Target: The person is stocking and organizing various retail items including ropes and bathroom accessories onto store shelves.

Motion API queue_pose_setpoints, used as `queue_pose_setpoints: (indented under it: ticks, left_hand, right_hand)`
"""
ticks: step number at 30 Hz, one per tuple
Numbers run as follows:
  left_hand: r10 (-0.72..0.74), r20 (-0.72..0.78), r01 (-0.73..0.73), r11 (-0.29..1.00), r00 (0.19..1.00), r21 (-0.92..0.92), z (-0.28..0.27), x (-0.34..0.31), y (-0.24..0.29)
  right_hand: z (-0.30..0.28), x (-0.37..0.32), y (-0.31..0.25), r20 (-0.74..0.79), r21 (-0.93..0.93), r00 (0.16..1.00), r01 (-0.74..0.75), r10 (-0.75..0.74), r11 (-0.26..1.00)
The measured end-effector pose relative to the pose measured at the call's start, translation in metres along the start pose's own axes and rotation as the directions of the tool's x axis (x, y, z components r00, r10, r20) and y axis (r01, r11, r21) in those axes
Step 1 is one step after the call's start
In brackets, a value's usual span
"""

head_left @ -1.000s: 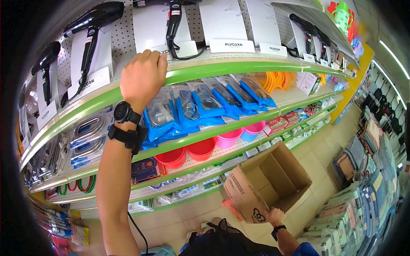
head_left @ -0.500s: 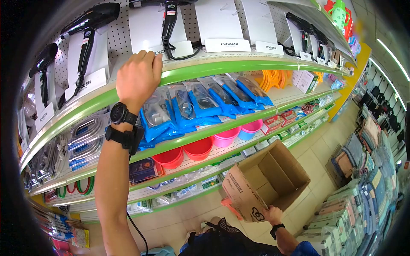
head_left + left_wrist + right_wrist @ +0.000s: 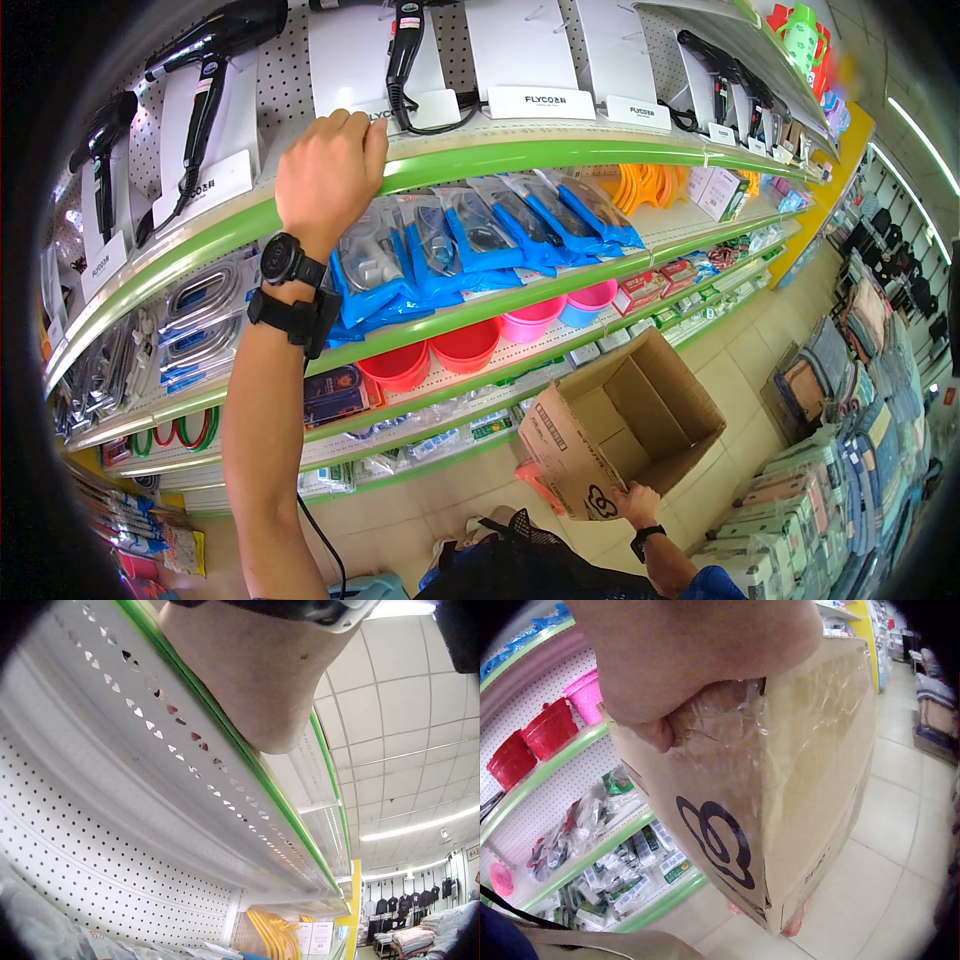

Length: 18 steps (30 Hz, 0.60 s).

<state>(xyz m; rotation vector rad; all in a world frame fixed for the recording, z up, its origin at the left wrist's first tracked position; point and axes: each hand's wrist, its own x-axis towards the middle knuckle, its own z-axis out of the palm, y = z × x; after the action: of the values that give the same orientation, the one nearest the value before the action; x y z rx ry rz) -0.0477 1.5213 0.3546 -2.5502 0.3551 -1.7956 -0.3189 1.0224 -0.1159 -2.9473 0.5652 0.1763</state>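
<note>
My left hand (image 3: pixel 328 178) rests on the upper shelf's green edge (image 3: pixel 510 154), its fingers loosely bent and their tips hidden; nothing shows in it. In the left wrist view, the heel of that hand (image 3: pixel 262 682) lies against the green edge (image 3: pixel 247 761). Low on the right, my right hand (image 3: pixel 638 505) grips the near rim of an open, tilted cardboard box (image 3: pixel 570 455), whose visible inside holds nothing. Close up in the right wrist view, the hand (image 3: pixel 705 656) covers a taped upper corner of the box (image 3: pixel 720 780); most of its fingers are hidden.
Black hair dryers (image 3: pixel 222 35) stand on displays along the upper shelf. Below are blue-edged packets (image 3: pixel 370 265), red tubs (image 3: pixel 465 345) and coiled hoses (image 3: pixel 200 295). Stacked textiles (image 3: pixel 800 510) line the tiled aisle's right side (image 3: pixel 745 375). Something red (image 3: pixel 538 485) lies beside the box.
The head view shifts slightly between frames. Both hands keep their places, the left on the shelf edge and the right on the box rim.
</note>
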Motion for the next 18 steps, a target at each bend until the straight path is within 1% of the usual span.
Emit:
queue_pose_setpoints:
  ticks: [10,12,16,18]
  left_hand:
    - [-0.002,-0.002,0.002,1.000,1.000,-0.001,0.001,0.000,-0.001]
    - [0.016,-0.012,-0.015,0.999,1.000,0.038,0.001,0.001,-0.001]
    - [0.016,-0.013,-0.016,0.999,1.000,0.037,0.001,0.000,-0.001]
    - [-0.001,0.001,0.001,1.000,1.000,0.004,0.002,0.000,-0.001]
  right_hand:
    - [-0.008,-0.001,-0.005,0.028,0.007,0.999,-0.017,0.016,1.000]
    - [-0.008,-0.001,-0.005,0.038,0.002,0.999,-0.014,0.014,1.000]
    - [-0.015,-0.003,-0.009,0.055,0.011,0.998,-0.015,0.014,1.000]
    - [-0.012,-0.003,-0.007,0.056,0.000,0.998,-0.015,0.015,1.000]
